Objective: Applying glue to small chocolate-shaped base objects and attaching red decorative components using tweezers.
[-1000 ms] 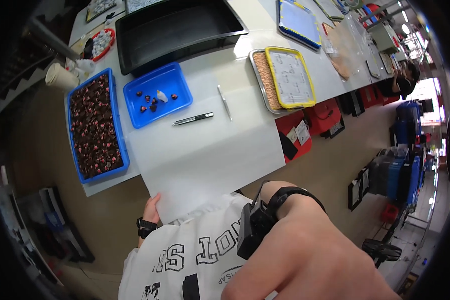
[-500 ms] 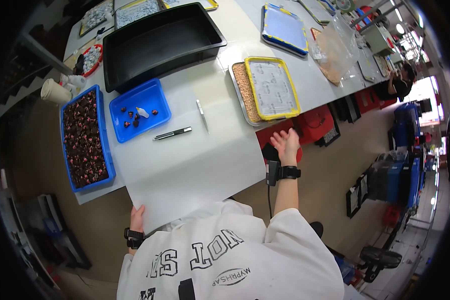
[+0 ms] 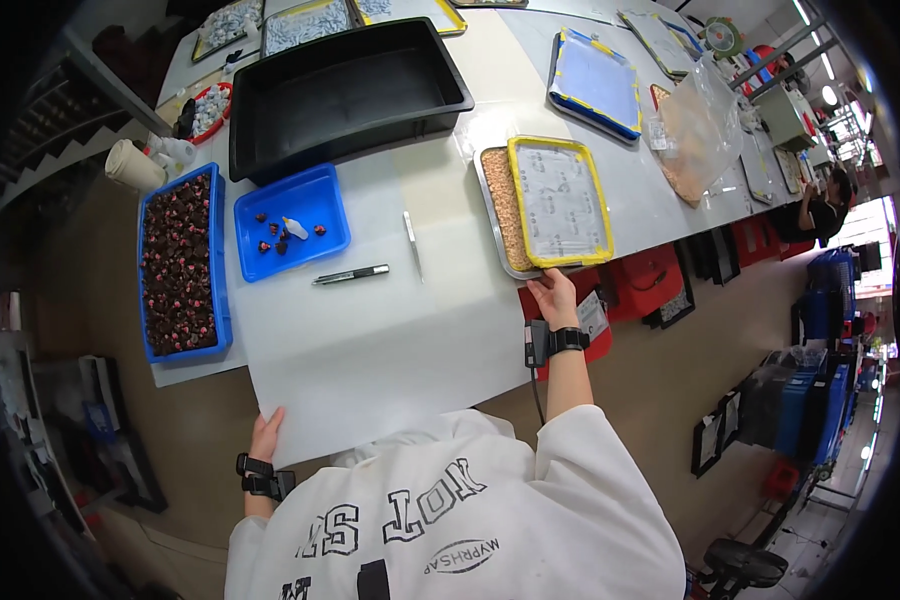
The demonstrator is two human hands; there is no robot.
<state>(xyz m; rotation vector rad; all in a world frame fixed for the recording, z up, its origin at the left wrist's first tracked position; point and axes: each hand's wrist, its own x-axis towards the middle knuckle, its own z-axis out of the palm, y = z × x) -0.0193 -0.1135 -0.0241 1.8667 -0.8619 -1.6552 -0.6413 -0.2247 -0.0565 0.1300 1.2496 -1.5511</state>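
At the lower left, my left hand [image 3: 265, 436] grips the edge of a white sheet [image 3: 370, 360] that overhangs the table's near side, its thumb on top. My right hand [image 3: 556, 298] has its fingers closed at the near rim of a metal tray [image 3: 518, 266] filled with small tan pieces. On top of that tray lies a yellow-edged tray [image 3: 562, 205] with a pale patterned liner, offset to the right. A dark pen [image 3: 351, 275] and a slim silver knife-like tool [image 3: 413, 248] lie on the table, away from both hands.
A blue tray [image 3: 222, 300] of dark chunks with pink bits stands at left. Beside it is a shallow blue tray [image 3: 270, 264] with a few pieces. Behind sit a large black bin [image 3: 350, 150] and stacked blue trays [image 3: 595, 85]. Red crates [image 3: 645, 282] stand under the table.
My right hand has moved from open in the air beside the table onto the metal tray's near rim. My left hand stays at the white sheet's edge. The view has shifted slightly.
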